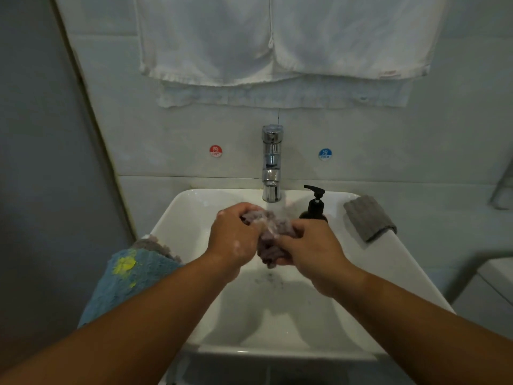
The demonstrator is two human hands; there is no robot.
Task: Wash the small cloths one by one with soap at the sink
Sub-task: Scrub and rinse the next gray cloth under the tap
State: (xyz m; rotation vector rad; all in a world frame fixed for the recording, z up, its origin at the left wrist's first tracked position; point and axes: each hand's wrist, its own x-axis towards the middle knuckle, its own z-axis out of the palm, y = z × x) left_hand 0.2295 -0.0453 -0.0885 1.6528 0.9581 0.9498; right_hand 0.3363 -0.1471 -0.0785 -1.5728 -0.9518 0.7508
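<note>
At frame centre under the tap (272, 165), the bunched grey cloth (268, 245) runs top to bottom between left hand (233, 237) and right hand (313, 245) (both curled tight round it) above the sink (183, 218).

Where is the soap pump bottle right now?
In the head view, the black soap pump bottle stands on the back rim of the sink, right of the tap, behind the right hand and left of the folded grey cloth.
</note>
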